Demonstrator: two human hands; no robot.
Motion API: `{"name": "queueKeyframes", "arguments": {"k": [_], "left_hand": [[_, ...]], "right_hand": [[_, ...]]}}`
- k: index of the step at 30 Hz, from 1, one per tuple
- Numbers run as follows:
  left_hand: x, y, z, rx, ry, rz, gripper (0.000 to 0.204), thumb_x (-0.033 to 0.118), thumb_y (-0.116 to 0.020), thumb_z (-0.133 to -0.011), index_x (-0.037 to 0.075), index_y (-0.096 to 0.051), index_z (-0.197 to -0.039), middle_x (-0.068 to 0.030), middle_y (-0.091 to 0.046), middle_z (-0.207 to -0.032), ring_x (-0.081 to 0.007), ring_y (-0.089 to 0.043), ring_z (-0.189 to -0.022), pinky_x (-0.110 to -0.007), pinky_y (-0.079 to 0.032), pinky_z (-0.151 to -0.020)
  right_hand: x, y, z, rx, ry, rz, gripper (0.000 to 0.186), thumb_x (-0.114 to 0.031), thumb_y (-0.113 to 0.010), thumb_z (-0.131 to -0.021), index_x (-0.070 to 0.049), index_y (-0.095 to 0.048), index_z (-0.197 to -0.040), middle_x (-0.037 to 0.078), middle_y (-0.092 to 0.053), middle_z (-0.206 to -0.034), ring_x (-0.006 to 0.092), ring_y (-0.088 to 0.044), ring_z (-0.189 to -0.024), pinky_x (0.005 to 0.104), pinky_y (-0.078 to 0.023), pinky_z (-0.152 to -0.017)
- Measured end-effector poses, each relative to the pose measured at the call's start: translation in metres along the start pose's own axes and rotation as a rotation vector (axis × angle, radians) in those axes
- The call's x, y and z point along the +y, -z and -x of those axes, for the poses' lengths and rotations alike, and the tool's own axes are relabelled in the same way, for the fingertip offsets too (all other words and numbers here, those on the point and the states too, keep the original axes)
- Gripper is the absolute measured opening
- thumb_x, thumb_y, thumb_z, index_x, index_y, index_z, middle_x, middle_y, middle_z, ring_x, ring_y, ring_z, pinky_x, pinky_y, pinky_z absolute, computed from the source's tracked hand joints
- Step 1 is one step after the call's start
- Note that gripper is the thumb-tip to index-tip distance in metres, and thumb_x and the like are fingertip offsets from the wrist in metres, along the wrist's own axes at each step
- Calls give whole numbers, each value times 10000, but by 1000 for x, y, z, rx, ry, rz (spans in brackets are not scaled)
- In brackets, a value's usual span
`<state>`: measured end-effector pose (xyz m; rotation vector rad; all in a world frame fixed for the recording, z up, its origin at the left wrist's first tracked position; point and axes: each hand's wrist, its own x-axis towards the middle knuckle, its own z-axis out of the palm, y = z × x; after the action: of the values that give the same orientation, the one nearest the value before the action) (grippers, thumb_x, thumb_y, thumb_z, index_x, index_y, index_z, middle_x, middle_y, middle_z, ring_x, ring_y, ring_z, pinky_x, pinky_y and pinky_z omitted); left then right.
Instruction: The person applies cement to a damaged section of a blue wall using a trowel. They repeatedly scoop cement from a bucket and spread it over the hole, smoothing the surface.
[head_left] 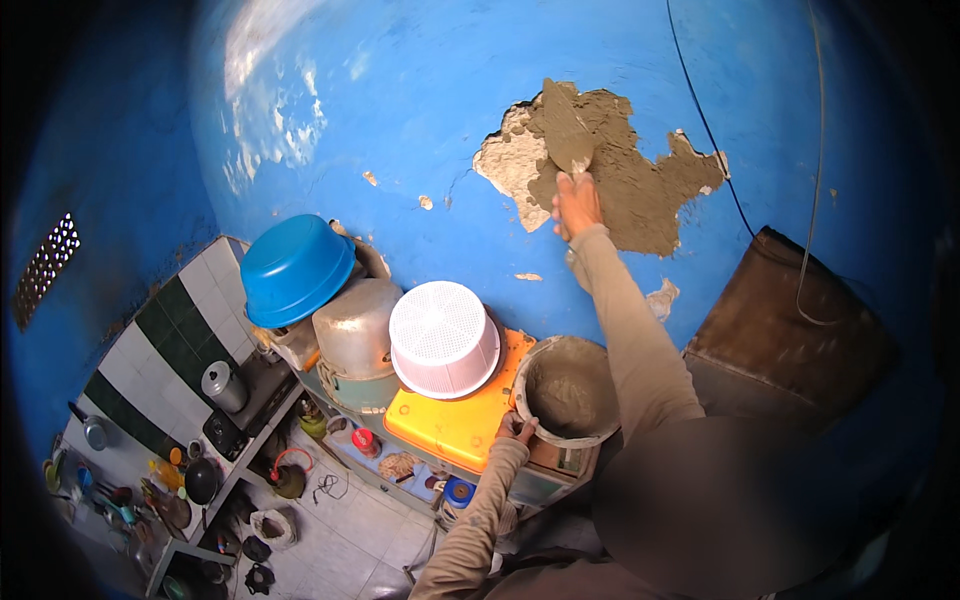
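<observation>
My right hand [577,205] is closed on the handle of a trowel [568,135], its blade pressed flat against wet grey-brown mortar [645,165] on the blue wall [420,120]. Left of the blade, a strip of rough pale wall [512,165] lies bare of paint. Lower down, my left hand [516,428] grips the near left rim of a round bucket [562,440]. Wet mortar [570,385] shows inside it. The trowel's handle is mostly hidden by my fingers.
Beside the bucket, a white perforated basket [440,335] stands on an orange lid [450,425]. A blue basin [295,270] rests over metal pots [357,325]. Two cables [700,105] hang down the wall. A brown board [775,310] leans at right; a cluttered kitchen counter [245,445] is at left.
</observation>
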<state>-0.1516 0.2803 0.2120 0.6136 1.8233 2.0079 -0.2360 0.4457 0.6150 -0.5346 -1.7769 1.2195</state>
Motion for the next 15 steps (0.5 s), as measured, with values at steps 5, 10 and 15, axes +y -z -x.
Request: {"name": "queueKeyframes", "arguments": {"k": [5, 10, 15], "left_hand": [[23, 2, 5, -7, 15, -12, 285, 244, -713, -768, 44, -515, -815, -21, -516, -684, -122, -446, -623, -272, -405, -609], [32, 0, 8, -8, 15, 103, 264, 217, -711, -772, 41, -516, -796, -8, -512, -678, -106, -435, -614, -260, -398, -593], [17, 1, 3, -2, -23, 25, 257, 197, -714, -770, 49, -504, -781, 13, -473, -649, -92, -392, -589, -250, -377, -561]], "right_hand": [[-15, -20, -5, 97, 7, -65, 252, -251, -508, -882, -23, -435, -963, 61, -491, -647, 130, -450, -417, 301, -366, -316], [-1, -13, -9, 190, 14, -106, 255, -253, -505, -883, -10, -449, -937, 66, -493, -638, 133, -449, -411, 299, -358, -312], [5, 7, -3, 175, 6, -57, 252, -263, -495, -888, -18, -457, -930, 58, -486, -632, 131, -436, -399, 296, -339, -298]]}}
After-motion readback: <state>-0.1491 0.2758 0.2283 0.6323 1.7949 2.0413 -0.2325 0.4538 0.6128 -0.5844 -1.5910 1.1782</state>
